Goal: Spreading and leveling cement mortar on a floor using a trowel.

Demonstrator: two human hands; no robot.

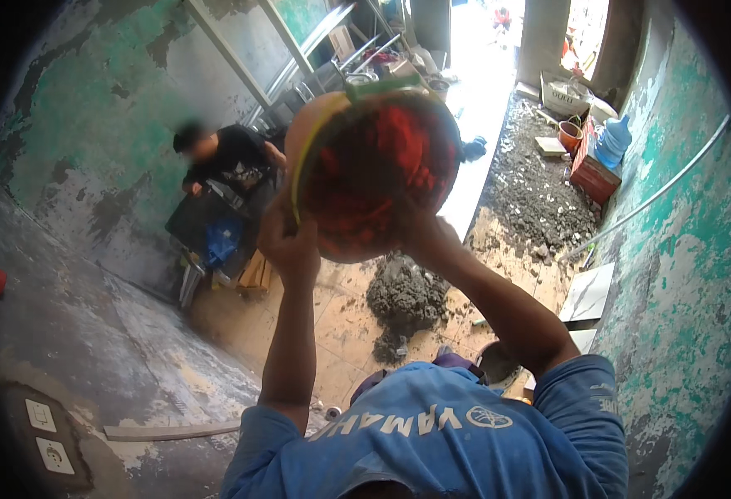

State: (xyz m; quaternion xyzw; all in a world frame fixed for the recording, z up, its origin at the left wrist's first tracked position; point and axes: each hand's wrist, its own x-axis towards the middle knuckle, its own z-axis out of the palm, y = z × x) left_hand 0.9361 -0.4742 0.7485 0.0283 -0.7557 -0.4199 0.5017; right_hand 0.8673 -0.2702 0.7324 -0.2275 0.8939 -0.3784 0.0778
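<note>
A round bucket (364,154) with a red, dark-stained inside and a yellow-green rim is raised high in front of me, tilted so its mouth faces the camera. My left hand (289,239) grips it at the lower left rim. My right hand (422,233) holds its lower right side, with the fingertips partly hidden against it. Below the bucket, a heap of grey wet mortar (405,299) lies on the tiled floor (324,341).
A person (237,158) in black is at the left beside a dark board. Rubble (532,183) and a red crate (590,170) with a blue jug line the right wall, near leaning tiles (586,291). Metal frames (241,66) stand at the back left. A dark container (498,363) is by my right arm.
</note>
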